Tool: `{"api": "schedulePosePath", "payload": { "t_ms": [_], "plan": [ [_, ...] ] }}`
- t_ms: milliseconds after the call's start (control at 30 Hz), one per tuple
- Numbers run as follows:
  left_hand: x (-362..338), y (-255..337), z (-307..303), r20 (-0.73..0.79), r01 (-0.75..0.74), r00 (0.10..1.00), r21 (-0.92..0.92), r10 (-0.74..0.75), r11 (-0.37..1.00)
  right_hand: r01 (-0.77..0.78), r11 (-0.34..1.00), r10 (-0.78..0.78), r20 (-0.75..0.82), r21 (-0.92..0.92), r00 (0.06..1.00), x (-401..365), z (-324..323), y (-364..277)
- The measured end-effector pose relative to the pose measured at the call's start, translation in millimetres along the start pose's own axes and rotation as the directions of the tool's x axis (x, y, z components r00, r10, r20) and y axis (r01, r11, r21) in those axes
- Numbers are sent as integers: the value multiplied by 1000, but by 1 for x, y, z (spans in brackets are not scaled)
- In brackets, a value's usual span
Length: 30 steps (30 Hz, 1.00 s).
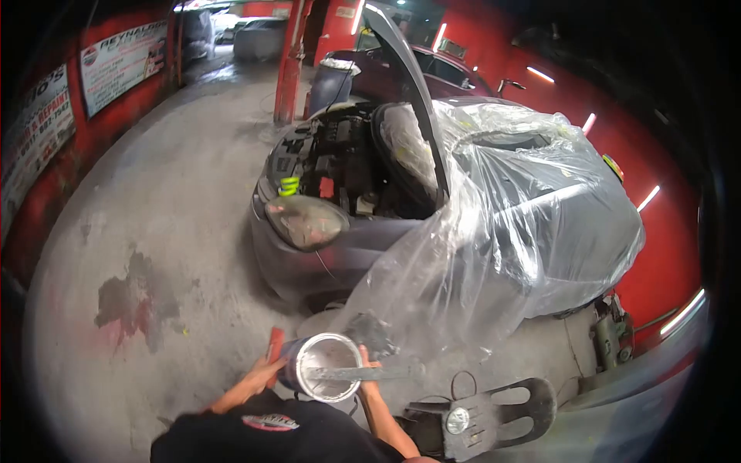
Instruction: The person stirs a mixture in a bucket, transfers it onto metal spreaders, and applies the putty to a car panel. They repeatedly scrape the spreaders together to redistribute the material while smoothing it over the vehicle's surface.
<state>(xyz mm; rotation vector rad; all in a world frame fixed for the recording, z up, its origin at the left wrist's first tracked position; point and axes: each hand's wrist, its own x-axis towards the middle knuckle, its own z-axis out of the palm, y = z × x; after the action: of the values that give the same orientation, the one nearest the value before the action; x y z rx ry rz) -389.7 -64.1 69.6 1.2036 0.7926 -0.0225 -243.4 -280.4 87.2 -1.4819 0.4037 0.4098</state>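
Note:
An open metal can [307, 359] with a pale-coated inside is held in front of my chest, its mouth tilted up toward me. A flat grey stirring stick [395, 373] lies across the opening and sticks out past the rim on the right. My left hand [261, 375] is at the can's left side, closed around a red, narrow object [275, 344] whose kind I cannot tell. Around the can's right side wraps my right hand [370, 373], fingers against the wall near the rim and the stick passing over it.
Ahead stands a car [340, 266] with its hood [417, 85] raised and clear plastic sheeting [494, 224] over its body. A grey seat-like piece [494, 420] is at lower right. Stained concrete floor [193, 208] stretches left toward a red wall with signs [123, 65].

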Motion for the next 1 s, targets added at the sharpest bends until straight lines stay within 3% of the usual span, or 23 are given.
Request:
{"api": "schedulePosePath", "payload": {
  "t_ms": [67,133,200,267,333,433,500,633,733,800,867,933,967,1000],
  "plan": [
    [4,-10,-71,-47,14,999,-67,-17,998,-26,993,39,107,-113,993,9,65,20],
    [13,-18,-146,-140,118,982,-49,-124,992,0,988,31,202,-152,979,-11,140,15],
    [20,-15,-207,-180,-5,983,-205,-32,979,-1,988,54,335,-156,941,9,212,58],
    [27,-6,-266,-173,11,984,-209,-48,978,-39,993,78,380,-110,922,-10,276,68],
    [24,22,-308,-237,-27,971,-210,-24,977,-11,989,74,431,-148,899,-8,330,81],
    [52,38,-360,-274,-197,955,-306,112,931,180,949,-28,501,-259,865,-6,394,84],
    [65,51,-388,-319,-205,943,-338,93,919,192,861,84,504,-471,859,25,441,103],
    [119,69,-439,-385,-230,922,-442,48,867,52,952,139,579,-301,804,48,537,93],
    [153,86,-479,-376,-232,926,-463,47,856,-20,901,295,580,-433,759,68,614,61],
    [186,116,-506,-413,-227,910,-416,39,881,78,938,163,630,-338,760,95,680,77],
    [207,144,-518,-505,-203,863,-371,-14,906,71,941,192,699,-329,689,119,740,78],
    [228,161,-536,-626,-277,777,-433,-65,858,31,938,258,753,-346,605,144,807,91],
    [231,164,-546,-680,-309,727,-453,-99,836,47,948,243,809,-315,535,146,837,81],
    [225,158,-561,-665,-300,739,-466,-106,832,54,944,265,848,-324,459,131,858,48]
  ]
}}
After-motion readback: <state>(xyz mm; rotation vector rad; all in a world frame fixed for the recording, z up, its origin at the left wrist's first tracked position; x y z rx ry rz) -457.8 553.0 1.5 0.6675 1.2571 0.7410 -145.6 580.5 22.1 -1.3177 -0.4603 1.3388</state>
